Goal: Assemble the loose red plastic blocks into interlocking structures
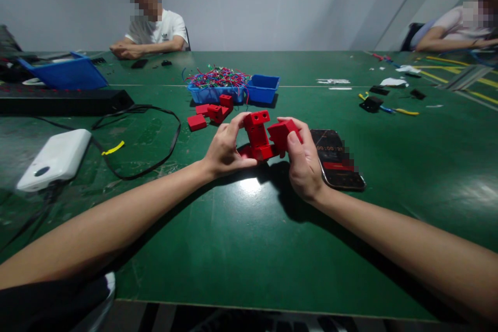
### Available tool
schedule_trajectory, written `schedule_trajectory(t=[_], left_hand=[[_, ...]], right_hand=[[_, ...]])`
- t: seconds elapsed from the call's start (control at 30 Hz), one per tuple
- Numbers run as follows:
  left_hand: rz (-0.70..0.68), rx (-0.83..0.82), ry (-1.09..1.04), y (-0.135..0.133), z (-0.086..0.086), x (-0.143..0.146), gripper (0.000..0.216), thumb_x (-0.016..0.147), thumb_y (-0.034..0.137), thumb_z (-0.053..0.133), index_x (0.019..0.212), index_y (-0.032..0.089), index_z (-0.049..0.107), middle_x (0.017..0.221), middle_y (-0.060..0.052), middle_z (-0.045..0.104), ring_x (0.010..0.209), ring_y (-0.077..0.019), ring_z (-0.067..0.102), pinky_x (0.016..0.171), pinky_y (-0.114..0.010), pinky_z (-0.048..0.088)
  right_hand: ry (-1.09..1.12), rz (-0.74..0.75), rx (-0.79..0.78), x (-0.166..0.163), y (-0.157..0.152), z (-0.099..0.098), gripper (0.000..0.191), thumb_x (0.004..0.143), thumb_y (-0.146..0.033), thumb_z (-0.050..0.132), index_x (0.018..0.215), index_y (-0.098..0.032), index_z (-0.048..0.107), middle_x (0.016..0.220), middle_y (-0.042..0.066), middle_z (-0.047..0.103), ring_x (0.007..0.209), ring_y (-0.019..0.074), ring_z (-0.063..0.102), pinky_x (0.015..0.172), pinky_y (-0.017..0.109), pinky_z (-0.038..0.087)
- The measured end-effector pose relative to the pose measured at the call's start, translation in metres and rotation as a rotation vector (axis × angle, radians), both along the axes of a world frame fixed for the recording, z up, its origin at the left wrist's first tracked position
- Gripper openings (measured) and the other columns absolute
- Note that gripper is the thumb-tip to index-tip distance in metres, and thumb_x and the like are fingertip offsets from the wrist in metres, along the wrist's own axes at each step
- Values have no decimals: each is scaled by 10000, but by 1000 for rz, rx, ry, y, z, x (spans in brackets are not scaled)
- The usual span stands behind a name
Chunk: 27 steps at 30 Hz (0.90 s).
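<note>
1. The left hand (225, 148) grips the red bracket (257, 135), fingers high and thumb low – a hold that seems chosen to steady it while leaving its right side exposed.
2. The right hand (305, 166) is closed on a red block (286, 136), thumb on the near face, fingers behind; this probably lets it be turned easily. The block is right beside the bracket; whether they touch, I cannot tell.
3. Both pieces are in front of the person, above the table (249, 249), likely to keep them in full sight.
4. The forearms slant in from the lower corners and converge, hands turned toward each other, wrists fairly straight.
5. Loose red pieces (197, 123) lie beyond the left hand – within easy reach, it seems. Behind them, the wire bin (210, 97) and blue bin (264, 92) presumably keep small parts together.
6. The phone (338, 166) lies face up just beside the right hand, perhaps so its timer can be read.
</note>
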State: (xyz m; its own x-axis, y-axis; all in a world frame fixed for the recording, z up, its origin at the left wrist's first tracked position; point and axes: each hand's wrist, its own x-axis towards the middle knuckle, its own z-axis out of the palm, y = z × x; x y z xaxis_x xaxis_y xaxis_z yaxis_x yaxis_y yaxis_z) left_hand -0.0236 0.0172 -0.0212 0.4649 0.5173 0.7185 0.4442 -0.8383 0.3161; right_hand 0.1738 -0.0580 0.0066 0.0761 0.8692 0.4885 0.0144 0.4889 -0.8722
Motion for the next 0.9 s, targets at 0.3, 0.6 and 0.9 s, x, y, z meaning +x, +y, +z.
schedule_trajectory(t=[0.3, 0.6, 0.9], left_hand=[[1, -5, 19, -1, 1, -1, 1055, 700, 609, 795, 1524, 168, 307, 1443, -209, 555, 1262, -368, 615, 1061, -511, 492], [15, -22, 16, 0, 2, 0, 1049, 704, 672, 765, 1524, 194, 317, 1449, -193, 556, 1261, -359, 618, 1054, -497, 506], [8, -22, -17, 2, 0, 0, 1062, 671, 656, 798, 1508, 189, 341, 1430, -206, 571, 1260, -373, 623, 1061, -536, 507]], right_hand=[[9, 47, 3, -1, -2, 6, 299, 942, -487, 559, 1156, -284, 608, 1146, 36, 677, 1058, 216, 627, 959, 365, 499], [-61, 109, 33, 1, -3, 3, 294, 942, -443, 594, 1196, -295, 619, 1174, 31, 667, 1070, 221, 618, 995, 394, 482], [-9, 112, 17, 1, -1, -2, 331, 962, -446, 567, 1269, -320, 565, 1125, 25, 645, 1038, 204, 611, 987, 393, 487]])
